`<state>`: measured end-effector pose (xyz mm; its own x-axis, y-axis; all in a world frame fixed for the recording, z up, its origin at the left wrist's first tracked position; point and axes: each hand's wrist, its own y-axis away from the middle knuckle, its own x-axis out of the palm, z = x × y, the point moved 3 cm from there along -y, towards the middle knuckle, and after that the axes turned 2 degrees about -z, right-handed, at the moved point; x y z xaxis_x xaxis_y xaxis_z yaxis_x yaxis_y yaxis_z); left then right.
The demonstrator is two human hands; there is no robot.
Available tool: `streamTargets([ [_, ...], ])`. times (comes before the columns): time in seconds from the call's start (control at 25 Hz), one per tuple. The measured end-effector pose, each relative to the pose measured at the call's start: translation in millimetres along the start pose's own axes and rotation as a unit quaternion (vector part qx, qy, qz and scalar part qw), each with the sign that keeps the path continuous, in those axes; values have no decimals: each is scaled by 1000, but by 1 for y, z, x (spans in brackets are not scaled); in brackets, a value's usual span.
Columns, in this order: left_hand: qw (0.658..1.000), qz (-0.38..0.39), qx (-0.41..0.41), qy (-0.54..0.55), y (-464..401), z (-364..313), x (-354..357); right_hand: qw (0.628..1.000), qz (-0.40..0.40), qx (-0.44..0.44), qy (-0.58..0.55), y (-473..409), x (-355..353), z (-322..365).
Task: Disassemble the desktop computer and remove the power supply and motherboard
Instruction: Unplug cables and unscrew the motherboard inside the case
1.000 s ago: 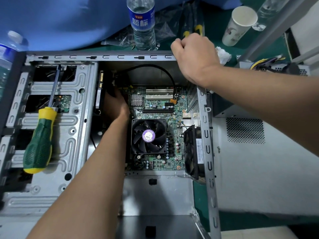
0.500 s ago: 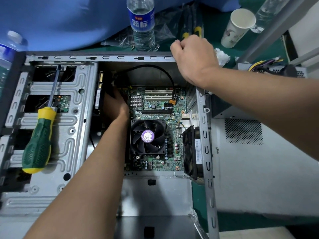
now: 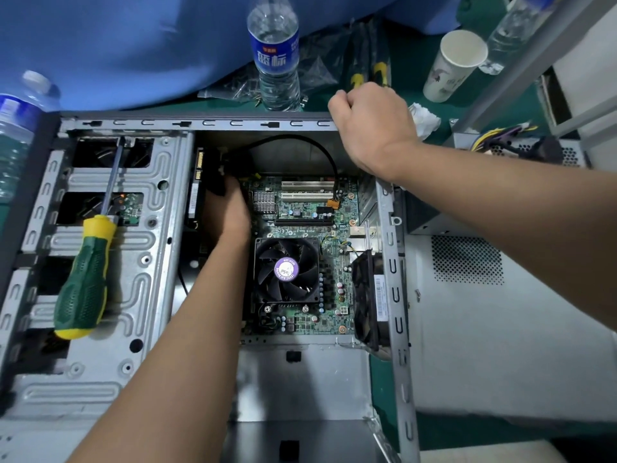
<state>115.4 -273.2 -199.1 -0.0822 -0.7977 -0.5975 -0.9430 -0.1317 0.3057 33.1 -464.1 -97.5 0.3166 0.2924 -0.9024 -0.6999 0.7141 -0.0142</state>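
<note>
Barely any change since a second ago: both hands stay put, view shifted slightly. Left hand [image 3: 228,208] is down inside the open computer case [image 3: 207,123], at the motherboard's [image 3: 300,208] left edge near the far-left corner of the bay; fingers hidden in the dark by a black part, grip cannot tell. Right hand [image 3: 374,128] is curled in a fist round the case's far rim at its far-right corner, gripping the metal edge. Motherboard still mounted flat in the case, CPU fan [image 3: 287,270] on it, black cable [image 3: 300,142] arcing to an orange plug on the board. Green-and-yellow screwdriver [image 3: 86,279] lies on the drive cage [image 3: 133,262], left side of the case. Power supply [image 3: 521,150] with coloured wires sits outside, beyond the case's right edge. Water bottle [image 3: 275,58] and paper cup [image 3: 454,65] stand behind the far rim on the green bench.
</note>
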Motion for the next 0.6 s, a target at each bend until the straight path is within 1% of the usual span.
streamTargets([
  [0.08,997,68,-24,-18,8,-3,0,1000,2,1,1,1,0,0],
  [0.16,991,116,-11,-69,20,-6,-6,1000,4,-1,0,1,0,0],
  [0.28,976,168,79,-113,47,-15,-18,1000,6,-1,4,2,1,1],
  [0.36,959,207,132,-145,69,-19,-25,1000,3,1,6,2,0,1],
  [0.44,940,249,169,-163,90,-23,-33,1000,3,3,10,2,0,2],
  [0.48,931,253,196,-177,98,-24,-38,1000,3,3,10,2,0,2],
  [0.56,903,225,295,-217,110,-30,-49,1000,3,0,5,2,1,1],
  [0.6,889,229,330,-222,114,-34,-54,1000,2,-3,5,2,1,1],
])
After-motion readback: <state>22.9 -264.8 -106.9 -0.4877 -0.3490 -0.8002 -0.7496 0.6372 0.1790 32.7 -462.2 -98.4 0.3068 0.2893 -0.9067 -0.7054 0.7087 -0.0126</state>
